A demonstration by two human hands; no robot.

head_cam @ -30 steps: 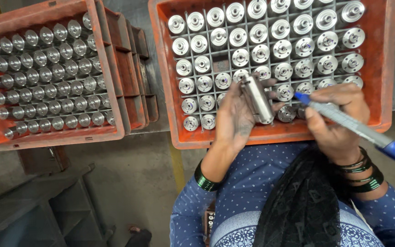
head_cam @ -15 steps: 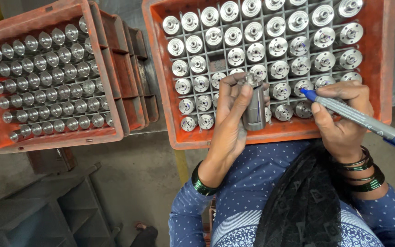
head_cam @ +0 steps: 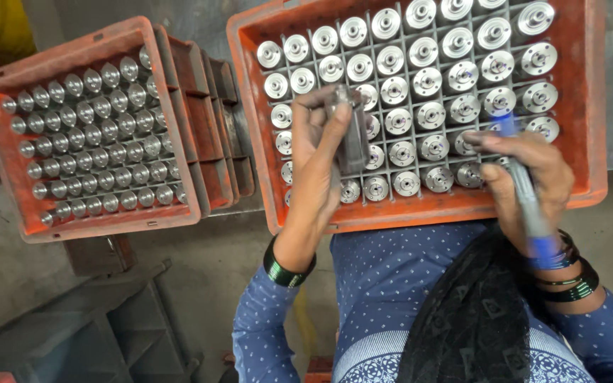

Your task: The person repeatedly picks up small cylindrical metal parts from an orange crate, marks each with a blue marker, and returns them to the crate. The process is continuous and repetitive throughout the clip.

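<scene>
Crates of orange plastic hold nearly everything in view: the near crate [head_cam: 420,213], resting against the person's lap, is split by a grey grid into square cells, and almost every cell carries one upright silver metal cylinder [head_cam: 431,81] with a round flanged top. A few cells along the near crate's front row, beneath the left hand, are hidden, so their contents cannot be told. To the left of the near crate, past a stack of bare orange trays [head_cam: 211,120] set on edge, stands a second orange crate [head_cam: 72,227] packed with rows of smaller, dome-topped silver cylinders [head_cam: 94,135]. The left hand [head_cam: 317,163] is raised over the near crate's front left part, its fingers closed around a single silver cylinder [head_cam: 352,135] held upright above the grid, blurred in the picture. The right hand [head_cam: 526,174] lies over the near crate's front right corner, gripping a blue-tipped marker pen [head_cam: 523,188] whose point rests among the cylinders there. The held cylinder and the pen are well apart, with several filled cells between them.
</scene>
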